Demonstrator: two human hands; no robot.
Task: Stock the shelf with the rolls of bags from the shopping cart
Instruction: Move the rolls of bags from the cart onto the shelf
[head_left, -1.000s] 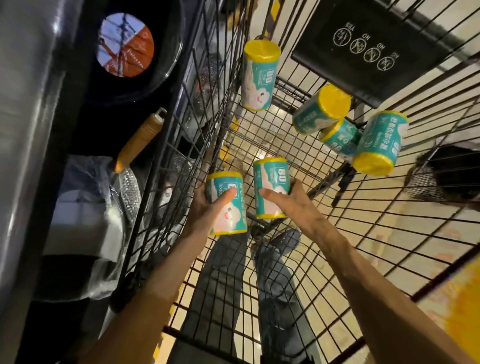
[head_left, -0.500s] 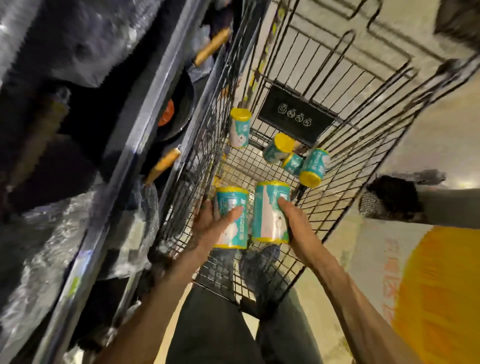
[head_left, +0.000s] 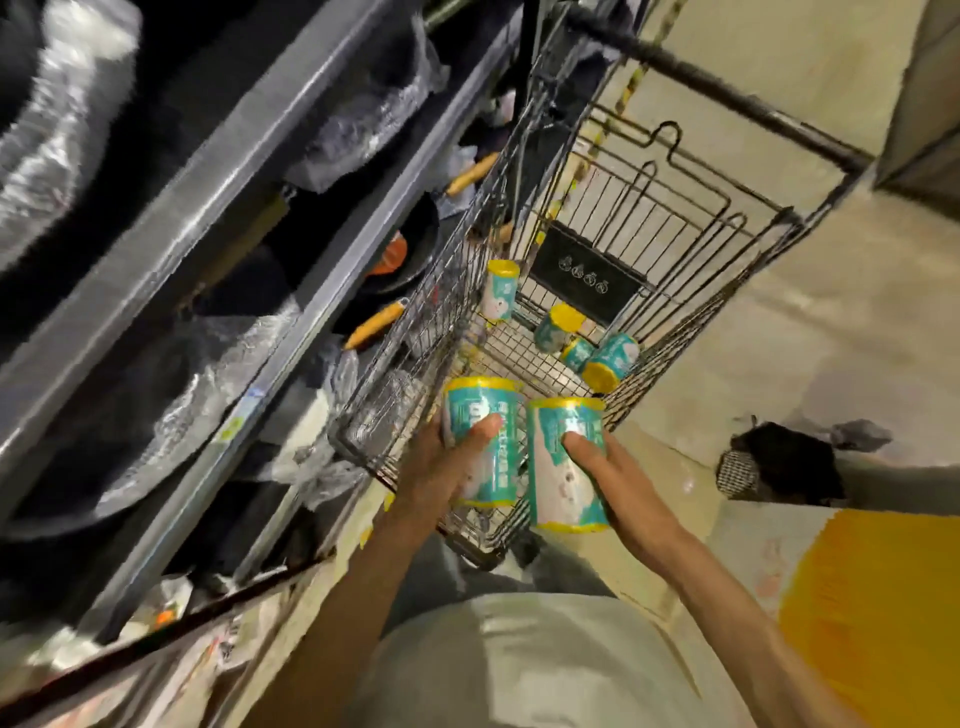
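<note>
The person's left hand (head_left: 441, 467) gripped one teal roll of bags (head_left: 483, 441), thumb laid across its front and the other fingers hidden behind it. The right hand (head_left: 618, 478) held a second roll (head_left: 563, 462) the same way, only the thumb showing on the label. Both rolls stood nearly upright, just beside each other, above the near end of the wire shopping cart (head_left: 691, 317). Four more rolls remained at the cart's far end: one upright (head_left: 500, 291) against the left wall, three (head_left: 587, 343) lying together by the black placard (head_left: 587, 273), one of them mostly covered. Label print was too blurred to read. The shelf (head_left: 291, 332) ran along the left, its plastic-wrapped goods smeared and dark; two orange handles (head_left: 375, 325) stood out there.
</note>
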